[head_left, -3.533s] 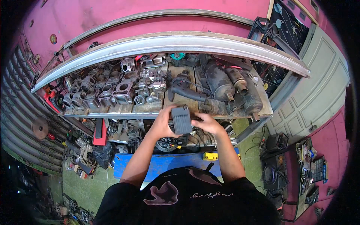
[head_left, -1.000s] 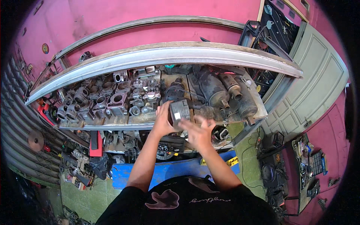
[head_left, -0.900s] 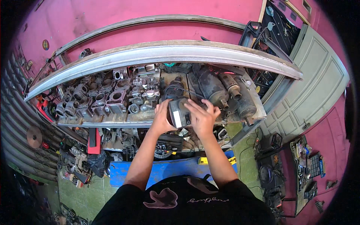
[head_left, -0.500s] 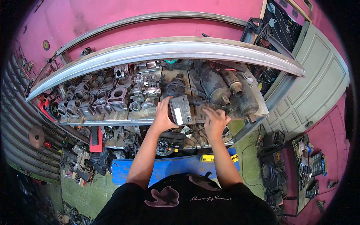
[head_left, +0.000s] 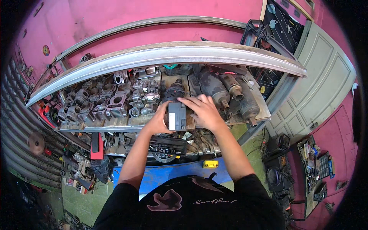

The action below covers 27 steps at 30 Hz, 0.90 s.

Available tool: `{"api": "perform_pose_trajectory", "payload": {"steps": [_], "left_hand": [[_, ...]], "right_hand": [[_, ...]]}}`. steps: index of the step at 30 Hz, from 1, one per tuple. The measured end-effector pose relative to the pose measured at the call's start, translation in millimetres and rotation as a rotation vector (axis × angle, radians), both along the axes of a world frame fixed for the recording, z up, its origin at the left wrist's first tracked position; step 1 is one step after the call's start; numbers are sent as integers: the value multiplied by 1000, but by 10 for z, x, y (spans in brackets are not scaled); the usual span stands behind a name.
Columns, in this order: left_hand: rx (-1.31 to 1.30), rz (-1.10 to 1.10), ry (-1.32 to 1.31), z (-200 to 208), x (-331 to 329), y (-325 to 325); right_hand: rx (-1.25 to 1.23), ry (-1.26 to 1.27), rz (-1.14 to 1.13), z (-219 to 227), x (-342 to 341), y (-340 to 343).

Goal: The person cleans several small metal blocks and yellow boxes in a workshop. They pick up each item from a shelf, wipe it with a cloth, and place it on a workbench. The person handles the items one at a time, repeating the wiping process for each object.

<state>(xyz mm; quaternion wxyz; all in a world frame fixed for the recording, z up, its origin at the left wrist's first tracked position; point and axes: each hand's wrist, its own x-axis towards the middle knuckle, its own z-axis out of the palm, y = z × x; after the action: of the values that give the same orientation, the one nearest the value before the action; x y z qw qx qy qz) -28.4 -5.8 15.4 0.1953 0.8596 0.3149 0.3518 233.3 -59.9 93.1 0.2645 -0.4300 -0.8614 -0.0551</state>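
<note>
A dark grey battery [head_left: 182, 115] with a white label on one side hangs in front of the upper shelf's edge. My left hand [head_left: 156, 119] is closed around its left side, thumb on the near side and fingers at the far side. From the right, my right hand [head_left: 205, 111] reaches over, its fingertips at the battery's far right corner and its thumb close to the right side. Just beyond the battery lies a round black motor-like part [head_left: 175, 90] with a cable.
Engine cylinders [head_left: 117, 100] and carburetors [head_left: 147, 94] crowd the upper shelf [head_left: 130, 125] on the left. Exhaust mufflers [head_left: 214, 88] lie to the right. A metal rail [head_left: 172, 53] spans above. Below stands a blue bench [head_left: 153, 176] bearing a yellow box-shaped thing [head_left: 210, 164].
My right hand has come left from beside the mufflers onto the battery. The battery has shifted slightly left and turned straighter in my left hand.
</note>
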Motion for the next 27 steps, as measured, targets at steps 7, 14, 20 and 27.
{"api": "perform_pose_trajectory", "payload": {"steps": [7, 14, 20, 27], "left_hand": [[-145, -133, 199, 147, -46, 191], [-300, -237, 333, 257, -292, 204], [-102, 63, 102, 34, -383, -167], [317, 307, 250, -251, -185, -539]], "right_hand": [[-339, -289, 261, 202, -106, 685], [-316, -192, 303, 10, -111, 602], [-273, 48, 50, -282, 16, 340], [-207, 165, -139, -483, -87, 87]]}}
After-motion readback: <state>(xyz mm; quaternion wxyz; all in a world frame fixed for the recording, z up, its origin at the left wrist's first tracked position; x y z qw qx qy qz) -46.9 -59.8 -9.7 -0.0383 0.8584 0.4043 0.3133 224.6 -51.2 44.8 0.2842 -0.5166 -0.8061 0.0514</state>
